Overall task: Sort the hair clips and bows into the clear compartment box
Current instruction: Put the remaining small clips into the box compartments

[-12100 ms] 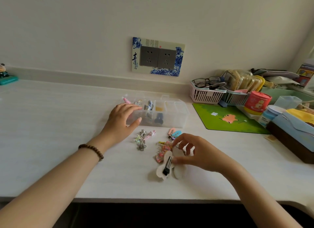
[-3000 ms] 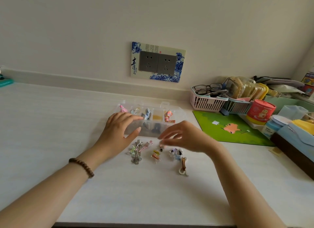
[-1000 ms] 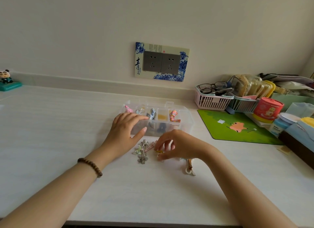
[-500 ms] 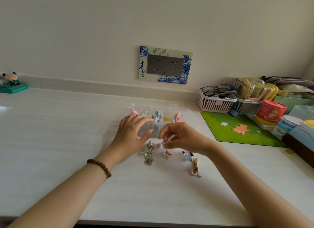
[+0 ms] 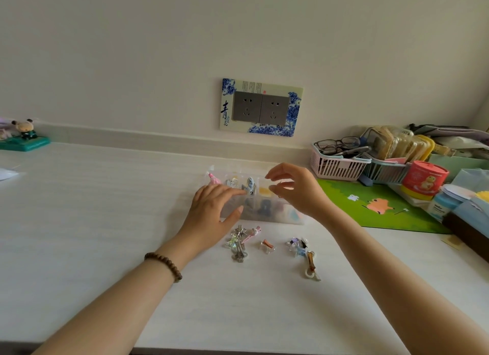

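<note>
The clear compartment box stands mid-table and holds several clips, among them a pink one, a blue-white bow and a dark claw clip. My left hand lies on the box's left front, fingers on top, thumb against the front wall. My right hand hovers over the box's right compartments with curled, slightly parted fingers; whether a small clear clip sits between them is unclear. In front of the box lie silver bow clips, a small orange clip, a pale bow cluster and a brown clip.
A green mat lies right of the box. Behind it stand a pink basket with glasses and a red tin. A dark box sits at the right edge. A figurine stands far left by the wall.
My right hand has risen from the loose clips on the table to above the box's right side. The left hand has stayed on the box. The camera has tilted slightly.
</note>
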{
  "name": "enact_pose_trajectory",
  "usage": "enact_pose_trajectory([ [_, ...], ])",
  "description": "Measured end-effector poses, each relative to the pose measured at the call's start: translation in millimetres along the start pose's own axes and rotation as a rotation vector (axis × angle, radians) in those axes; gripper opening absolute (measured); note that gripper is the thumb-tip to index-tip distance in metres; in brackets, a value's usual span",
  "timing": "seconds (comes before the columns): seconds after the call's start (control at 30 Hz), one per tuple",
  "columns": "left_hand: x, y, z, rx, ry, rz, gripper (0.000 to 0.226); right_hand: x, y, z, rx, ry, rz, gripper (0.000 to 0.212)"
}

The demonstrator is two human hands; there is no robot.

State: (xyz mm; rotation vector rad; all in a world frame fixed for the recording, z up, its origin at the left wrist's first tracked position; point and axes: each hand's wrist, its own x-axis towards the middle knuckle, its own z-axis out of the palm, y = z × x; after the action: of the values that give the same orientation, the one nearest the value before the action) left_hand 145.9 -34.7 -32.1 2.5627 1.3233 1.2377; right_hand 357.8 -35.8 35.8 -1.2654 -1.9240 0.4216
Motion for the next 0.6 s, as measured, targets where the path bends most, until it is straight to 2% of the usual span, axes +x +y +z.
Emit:
enact_pose_trajectory([
  [0.1,1,-1,0,0.001,0.001,-0.004,0.043,-20,-8,-6,0.068,-0.201,0.004,0.02],
  [0.23,1,-1,1,0.012,0.0,-0.005,0.042,-44,-4,-1,-0.124,-0.445,0.001,0.025],
  [0.33,1,-1,1,0.017,0.006,-0.003,0.042,-54,4,6,-0.182,-0.483,0.003,0.026],
  [0.4,1,0,0,0.017,0.007,0.003,0.042,-58,6,11,-0.18,-0.491,-0.001,0.02],
  [0.5,0,0,0,0.015,0.009,0.004,0.042,-59,4,15,-0.164,-0.46,-0.009,0.009],
  [0.6,-1,-1,1,0.015,0.001,-0.004,0.042,-55,3,13,-0.155,-0.443,-0.02,0.009],
])
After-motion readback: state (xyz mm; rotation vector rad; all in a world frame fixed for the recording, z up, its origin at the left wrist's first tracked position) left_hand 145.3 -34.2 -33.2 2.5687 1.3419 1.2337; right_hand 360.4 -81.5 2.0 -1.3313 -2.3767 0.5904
